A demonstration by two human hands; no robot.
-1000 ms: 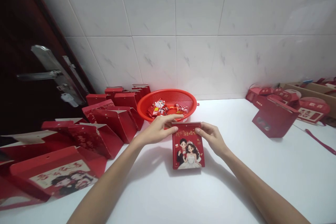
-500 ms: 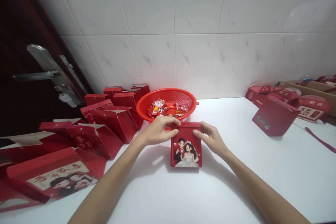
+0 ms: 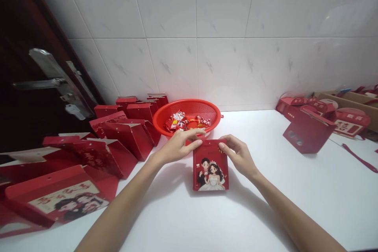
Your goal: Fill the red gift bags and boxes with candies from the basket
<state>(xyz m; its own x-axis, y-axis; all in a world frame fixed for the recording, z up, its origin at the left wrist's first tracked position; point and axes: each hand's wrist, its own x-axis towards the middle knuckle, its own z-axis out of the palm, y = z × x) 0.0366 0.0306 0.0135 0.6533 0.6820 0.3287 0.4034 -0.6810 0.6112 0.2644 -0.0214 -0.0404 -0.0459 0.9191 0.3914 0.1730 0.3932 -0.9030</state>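
A red paper bag (image 3: 210, 167) with a cartoon couple printed on its front stands on the white table in the middle. My left hand (image 3: 180, 146) is at the bag's upper left corner, its thumb against the edge and its fingers partly apart above. At the upper right corner, my right hand (image 3: 238, 154) pinches the bag, thumb in front and fingers behind. Just behind the left hand sits a red plastic basket (image 3: 217, 120) with wrapped sweets (image 3: 178, 120) inside.
Several red bags (image 3: 126, 139) stand in rows along the left side. On the right are a slanted red bag (image 3: 308, 130), red gift boxes (image 3: 350, 122), a cardboard box (image 3: 357, 100) and a red strap (image 3: 358, 158). A tiled wall (image 3: 221, 71) rises behind.
The bag's top has changed from a folded edge to a flatter front, and more print shows near my right thumb. My left fingers have lifted and spread slightly.
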